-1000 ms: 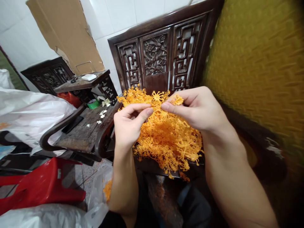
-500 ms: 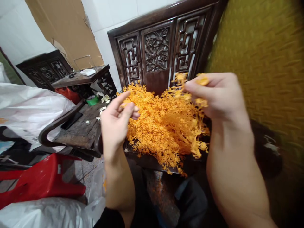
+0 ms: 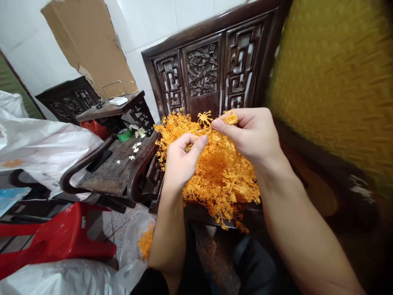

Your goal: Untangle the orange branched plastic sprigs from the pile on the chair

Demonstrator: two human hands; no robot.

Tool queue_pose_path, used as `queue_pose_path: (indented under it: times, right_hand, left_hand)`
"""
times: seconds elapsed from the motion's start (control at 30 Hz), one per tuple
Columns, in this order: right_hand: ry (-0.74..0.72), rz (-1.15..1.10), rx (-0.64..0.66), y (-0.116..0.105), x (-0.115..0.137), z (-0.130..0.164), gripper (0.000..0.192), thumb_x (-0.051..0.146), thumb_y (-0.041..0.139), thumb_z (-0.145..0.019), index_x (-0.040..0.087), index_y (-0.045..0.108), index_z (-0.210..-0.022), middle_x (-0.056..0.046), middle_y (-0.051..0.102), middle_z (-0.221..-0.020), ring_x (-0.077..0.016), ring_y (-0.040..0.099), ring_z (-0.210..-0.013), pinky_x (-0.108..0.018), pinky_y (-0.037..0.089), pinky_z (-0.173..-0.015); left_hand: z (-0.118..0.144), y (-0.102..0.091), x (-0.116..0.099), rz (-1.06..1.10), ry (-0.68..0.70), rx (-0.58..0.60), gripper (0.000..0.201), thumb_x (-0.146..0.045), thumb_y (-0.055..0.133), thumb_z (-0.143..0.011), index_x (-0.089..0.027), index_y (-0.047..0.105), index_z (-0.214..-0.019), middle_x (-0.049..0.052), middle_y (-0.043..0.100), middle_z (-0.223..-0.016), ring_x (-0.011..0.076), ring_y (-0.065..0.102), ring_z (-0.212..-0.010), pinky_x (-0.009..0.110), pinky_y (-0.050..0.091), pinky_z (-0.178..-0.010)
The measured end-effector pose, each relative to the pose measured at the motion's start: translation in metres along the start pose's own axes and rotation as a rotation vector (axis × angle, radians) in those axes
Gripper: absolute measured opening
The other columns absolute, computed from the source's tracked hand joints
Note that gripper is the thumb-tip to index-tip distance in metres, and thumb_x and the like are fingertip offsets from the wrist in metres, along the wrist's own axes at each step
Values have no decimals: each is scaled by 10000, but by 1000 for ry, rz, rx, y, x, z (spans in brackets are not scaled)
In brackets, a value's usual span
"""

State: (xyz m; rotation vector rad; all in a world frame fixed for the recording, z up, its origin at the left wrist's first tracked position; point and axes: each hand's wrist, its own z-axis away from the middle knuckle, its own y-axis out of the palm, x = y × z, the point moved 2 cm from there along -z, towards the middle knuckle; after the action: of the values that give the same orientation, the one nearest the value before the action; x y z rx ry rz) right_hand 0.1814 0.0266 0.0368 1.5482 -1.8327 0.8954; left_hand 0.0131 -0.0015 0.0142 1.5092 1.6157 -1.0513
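A tangled heap of orange plastic sprigs [image 3: 211, 184] with thin branching stems lies on the dark wooden seat. Above it, my left hand [image 3: 182, 162] pinches the stem of one orange sprig [image 3: 204, 118] between thumb and forefinger. My right hand [image 3: 250, 133], close beside it, is closed on the same sprig's end near the thumb tip. More orange pieces [image 3: 231, 118] are tucked in the curled fingers of that hand. Its lower fingers are partly hidden.
A carved wooden chair back [image 3: 202, 69] rises behind the heap. To the left are a wooden chair with green tape [image 3: 124, 134] and small pale flower pieces [image 3: 136, 147], a red plastic stool [image 3: 64, 233] and a clear bag with orange pieces [image 3: 145, 241]. A yellow textured surface [image 3: 334, 82] stands at right.
My left hand, earlier apart with loosely spread fingers, has moved right and closed on the sprig's stem. My right hand has come left and slightly down to meet it.
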Motion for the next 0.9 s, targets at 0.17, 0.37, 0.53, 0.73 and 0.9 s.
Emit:
queue_pose_path:
  times: [0.17,0.37,0.53,0.73,0.9]
  right_hand:
    - [-7,-43,-422,-36,-24,-12,376,390,875,-824,190,618,-636,13,471,-610,-94,355,-550,-312,227,-543]
    - [55,-129,30,-38,-11,-5,386,533,889,-781,196,718,-700,-4,554,-640,-113,423,-570,-306,285,-550]
    - [116,-50,355,-7,3,2,580,691,839,-754,189,592,-600,39,380,-560,-85,286,-547,-288,190,-499]
    - [102,-57,393,-12,-6,2,574,661,869,-735,176,599,-587,35,423,-554,-79,314,-541,-288,204,-501]
    - [155,-218,164,-19,-12,-1,484,604,924,-690,186,687,-641,14,553,-580,-84,417,-526,-273,258,-481]
  left_hand:
    - [4,-24,-10,238,-45,-116,313,-319,765,-837,-175,598,-615,-54,415,-525,56,292,-459,231,197,-449]
    - [-7,-33,-5,566,-193,-44,89,-208,612,-763,-150,674,-786,-12,579,-651,21,305,-398,199,190,-409]
    - [-9,-3,9,510,-319,37,308,-435,756,-886,-169,610,-836,-81,406,-604,14,236,-428,181,134,-412]
    - [-24,-12,20,452,-80,-270,492,-450,880,-791,-190,479,-674,-95,362,-557,28,272,-453,214,176,-429]
    - [-32,-31,29,677,-90,-475,340,-298,710,-900,-203,435,-725,-106,325,-572,27,231,-421,224,138,-428]
